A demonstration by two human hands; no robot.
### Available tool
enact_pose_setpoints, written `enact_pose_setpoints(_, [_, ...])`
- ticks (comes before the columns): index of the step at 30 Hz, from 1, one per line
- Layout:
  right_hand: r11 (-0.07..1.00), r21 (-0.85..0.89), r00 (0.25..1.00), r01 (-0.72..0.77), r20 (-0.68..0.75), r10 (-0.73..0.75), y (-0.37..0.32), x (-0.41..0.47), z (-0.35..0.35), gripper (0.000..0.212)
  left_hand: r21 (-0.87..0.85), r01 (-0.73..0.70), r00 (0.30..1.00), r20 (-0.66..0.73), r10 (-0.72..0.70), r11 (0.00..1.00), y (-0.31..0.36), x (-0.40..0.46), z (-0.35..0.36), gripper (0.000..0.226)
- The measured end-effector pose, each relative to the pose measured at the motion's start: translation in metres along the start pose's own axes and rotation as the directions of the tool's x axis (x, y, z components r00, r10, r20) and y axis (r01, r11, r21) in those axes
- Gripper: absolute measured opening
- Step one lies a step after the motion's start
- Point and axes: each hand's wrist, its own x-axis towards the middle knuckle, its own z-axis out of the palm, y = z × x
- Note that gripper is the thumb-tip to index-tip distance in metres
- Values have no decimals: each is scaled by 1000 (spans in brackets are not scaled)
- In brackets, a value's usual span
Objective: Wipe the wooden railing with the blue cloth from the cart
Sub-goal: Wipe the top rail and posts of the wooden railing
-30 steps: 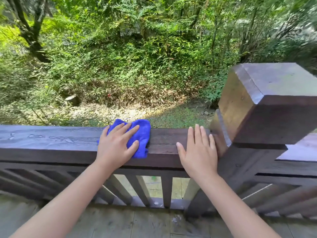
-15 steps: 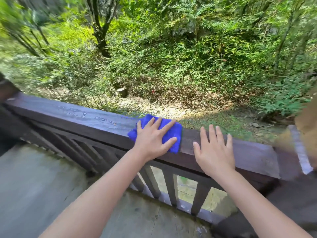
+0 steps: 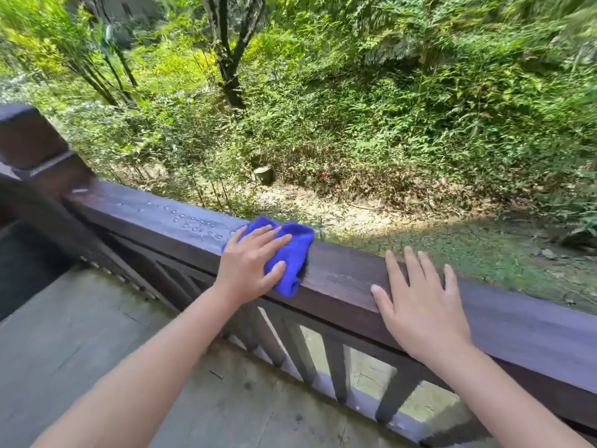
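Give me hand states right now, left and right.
Left hand: open, fingers spread, pressing the blue cloth flat on the wooden railing.
Right hand: open, palm flat on the railing, holding nothing.

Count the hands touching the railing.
2. The left hand presses the cloth flat on the railing; the right hand lies bare and flat on the railing further right.
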Motion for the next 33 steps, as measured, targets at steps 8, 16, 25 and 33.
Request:
enact_pose_setpoints(8, [999,51,999,9,42,-11,-128,63,16,64,-4,120,992,-34,-120,993,-131,5,-26,52])
enact_pose_setpoints(16, [999,-13,999,-31,41,32,-154,76,15,61,-54,-191,972,131,197,980,-79,14,-16,56])
enact_pose_setpoints(25, [999,-17,994,47,99,-45,-194,93,15,76,8,-114,989,90,113,993,-205,12,-38,51])
enact_pose_setpoints(33, [978,55,975,199,89,-204,-297,151,32,67,32,-28,1000,-2,28,999,-292,13,-49,49])
